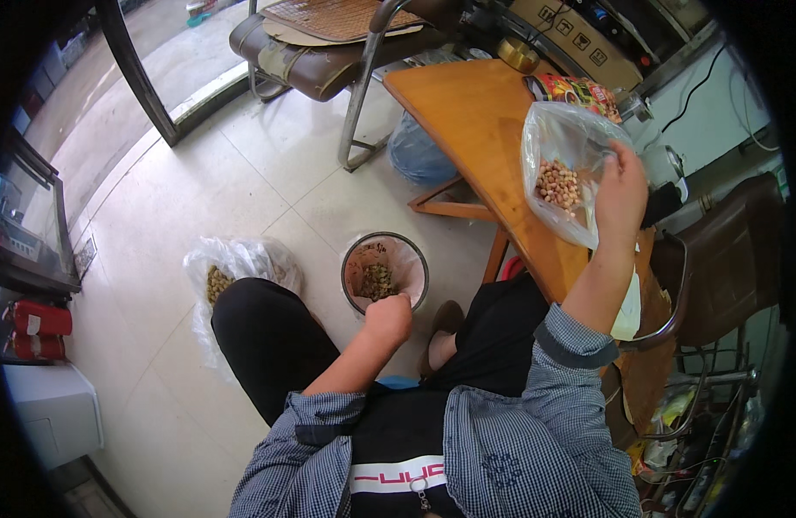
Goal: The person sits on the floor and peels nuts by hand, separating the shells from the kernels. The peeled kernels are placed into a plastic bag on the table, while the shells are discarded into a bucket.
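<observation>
My left hand [390,318] is curled over the near rim of a round waste bin [426,280]. Whether anything is between its fingers is hidden. The bin has a pale pink liner, and a heap of peanut shells [376,280] lies inside. On the wooden table, my right hand [621,191] hovers at the right edge of a clear plastic bag [540,129] spread wide at its mouth. Its fingers are bent, and I cannot tell if they grip the plastic. Shelled peanuts [558,184] rest in that bag. Beside my left knee, another plastic bag [278,259] holds unshelled peanuts [217,283].
The wooden table [449,97] has its edge along my right side. A colourful snack packet [576,94] and a brass-coloured bowl [518,55] lie towards its back. A metal-framed chair [333,55] stands ahead, with a blue plastic bag [418,152] under the table. Red fire extinguishers [42,328] are at left.
</observation>
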`<state>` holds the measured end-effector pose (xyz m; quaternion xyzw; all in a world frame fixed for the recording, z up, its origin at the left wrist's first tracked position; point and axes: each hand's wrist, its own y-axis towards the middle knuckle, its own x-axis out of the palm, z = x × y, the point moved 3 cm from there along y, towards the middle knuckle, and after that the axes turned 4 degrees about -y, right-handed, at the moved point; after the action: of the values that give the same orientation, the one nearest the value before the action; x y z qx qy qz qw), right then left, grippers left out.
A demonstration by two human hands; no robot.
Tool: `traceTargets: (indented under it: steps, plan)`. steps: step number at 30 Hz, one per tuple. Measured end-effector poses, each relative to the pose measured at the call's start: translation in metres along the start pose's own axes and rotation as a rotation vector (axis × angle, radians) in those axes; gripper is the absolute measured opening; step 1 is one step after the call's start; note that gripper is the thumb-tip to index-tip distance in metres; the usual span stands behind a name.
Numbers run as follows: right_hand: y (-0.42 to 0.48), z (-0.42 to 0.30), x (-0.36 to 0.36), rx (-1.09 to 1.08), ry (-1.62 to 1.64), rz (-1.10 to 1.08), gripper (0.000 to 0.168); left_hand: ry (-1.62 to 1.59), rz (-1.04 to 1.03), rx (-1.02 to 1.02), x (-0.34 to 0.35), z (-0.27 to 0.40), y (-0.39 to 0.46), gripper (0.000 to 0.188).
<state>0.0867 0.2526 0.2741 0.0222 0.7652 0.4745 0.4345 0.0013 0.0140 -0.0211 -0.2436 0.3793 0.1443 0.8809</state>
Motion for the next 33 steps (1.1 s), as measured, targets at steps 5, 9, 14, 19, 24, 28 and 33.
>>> traceTargets:
  steps: [5,9,14,19,24,28,33]
  plan:
    - [-0.035,-0.055,-0.006,0.025,0.347,0.112,0.020,-0.066,0.002,0.082,-0.010,0.013,-0.017,0.013]
    - [-0.111,-0.112,0.020,-0.177,0.676,-0.048,0.012,-0.029,-0.073,0.142,-0.012,0.021,-0.025,0.014]
    - [-0.241,-0.113,0.181,0.294,0.835,-1.082,0.010,0.084,-0.325,0.187,-0.004,0.030,-0.035,0.016]
    - [-0.341,-0.081,0.293,0.852,0.715,-1.456,0.013,-0.003,-0.437,0.190,-0.007,0.038,-0.048,0.018]
    - [-0.387,-0.072,0.346,1.026,0.484,-1.429,0.014,-0.043,-0.448,0.275,-0.011,0.042,-0.058,0.022]
    - [-0.460,-0.031,0.419,0.829,0.321,-1.403,0.013,-0.091,-0.341,0.280,-0.013,0.039,-0.060,0.021]
    - [-0.480,-0.030,0.441,0.268,0.082,-1.264,0.030,-0.129,-0.133,0.253,-0.009,0.027,-0.058,0.018]
